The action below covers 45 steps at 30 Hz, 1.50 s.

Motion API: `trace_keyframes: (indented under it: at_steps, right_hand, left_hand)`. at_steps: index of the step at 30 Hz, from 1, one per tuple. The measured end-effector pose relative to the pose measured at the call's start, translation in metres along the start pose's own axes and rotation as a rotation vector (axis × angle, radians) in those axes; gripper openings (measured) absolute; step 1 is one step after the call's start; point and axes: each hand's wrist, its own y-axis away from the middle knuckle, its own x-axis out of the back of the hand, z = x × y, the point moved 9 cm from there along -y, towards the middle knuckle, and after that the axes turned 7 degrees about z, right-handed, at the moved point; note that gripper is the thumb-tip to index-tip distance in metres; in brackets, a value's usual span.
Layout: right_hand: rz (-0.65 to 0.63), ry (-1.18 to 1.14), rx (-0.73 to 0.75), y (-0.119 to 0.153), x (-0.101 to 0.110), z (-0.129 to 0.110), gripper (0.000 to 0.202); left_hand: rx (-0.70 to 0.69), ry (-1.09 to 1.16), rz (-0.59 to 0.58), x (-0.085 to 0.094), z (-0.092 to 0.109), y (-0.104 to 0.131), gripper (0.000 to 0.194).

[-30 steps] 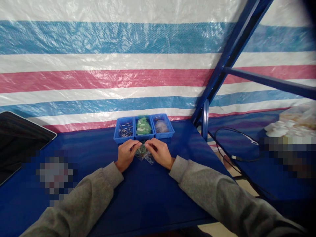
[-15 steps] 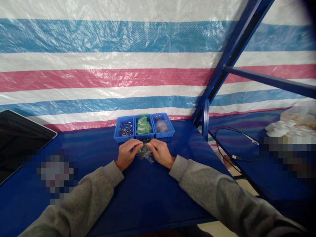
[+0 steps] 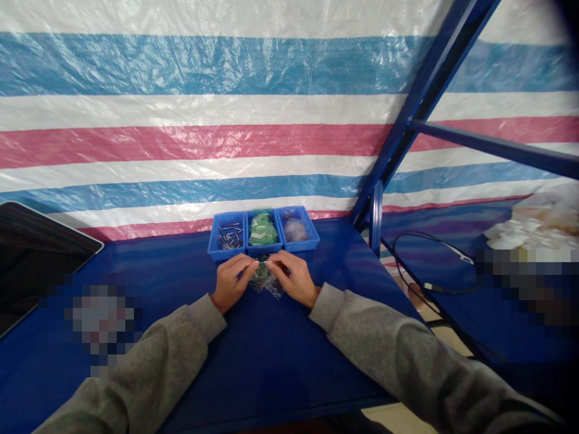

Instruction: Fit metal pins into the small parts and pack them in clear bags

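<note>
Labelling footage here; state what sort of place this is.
Probably a small parts workstation: blue rectangular plastic bins, one holding slim silvery metal pieces, on a flat blue table.

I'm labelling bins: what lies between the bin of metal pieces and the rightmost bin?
In the head view, a middle blue bin holding green material lies between them.

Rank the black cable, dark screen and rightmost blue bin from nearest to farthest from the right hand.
Head view, from the right hand:
1. Rightmost blue bin, just beyond it.
2. Black cable, off to the right.
3. Dark screen, far left.
</note>
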Motion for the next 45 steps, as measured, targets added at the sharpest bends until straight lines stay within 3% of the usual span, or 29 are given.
trace_keyframes:
  at_steps: [12,30,45]
  right_hand:
    - [-0.065,0.038,0.030,0.001,-0.008,0.001,0.026]
    - [-0.102,0.082,0.063,0.003,-0.011,-0.002,0.027]
    - [-0.090,0.113,0.084,0.005,-0.011,-0.002,0.032]
  left_hand:
    - [-0.073,0.022,0.047,0.004,0.008,-0.001,0.012]
    - [0.013,-0.026,-0.012,-0.002,0.001,0.002,0.014]
    - [0.007,-0.039,0.011,0.001,0.001,0.001,0.017]
